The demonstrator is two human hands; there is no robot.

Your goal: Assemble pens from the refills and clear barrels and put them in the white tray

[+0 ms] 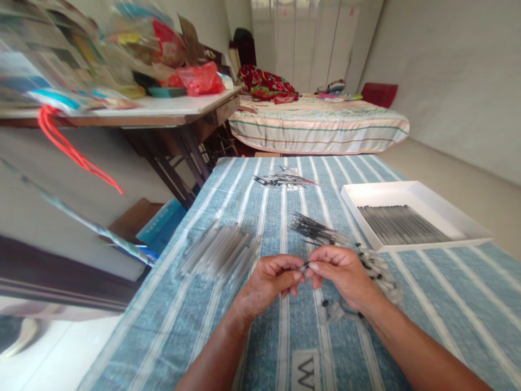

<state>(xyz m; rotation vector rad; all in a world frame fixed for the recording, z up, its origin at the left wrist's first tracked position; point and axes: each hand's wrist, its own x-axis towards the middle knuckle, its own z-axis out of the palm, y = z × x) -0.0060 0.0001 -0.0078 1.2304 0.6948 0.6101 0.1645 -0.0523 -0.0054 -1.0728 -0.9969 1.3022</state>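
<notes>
My left hand (271, 282) and my right hand (344, 274) meet over the blue striped cloth (427, 304), fingertips pinched together on a small dark pen part (304, 266). A pile of clear pen barrels (222, 250) lies just left of my left hand. A bundle of thin dark refills (315, 229) lies just beyond my right hand. Small clear and black caps (380, 271) are scattered under and beside my right wrist.
A white tray (448, 203) holding assembled pens stands at the right. Another small heap of dark parts (285, 178) lies farther up the cloth. A cluttered wooden table (171, 106) stands at the left, a bed (321, 127) behind.
</notes>
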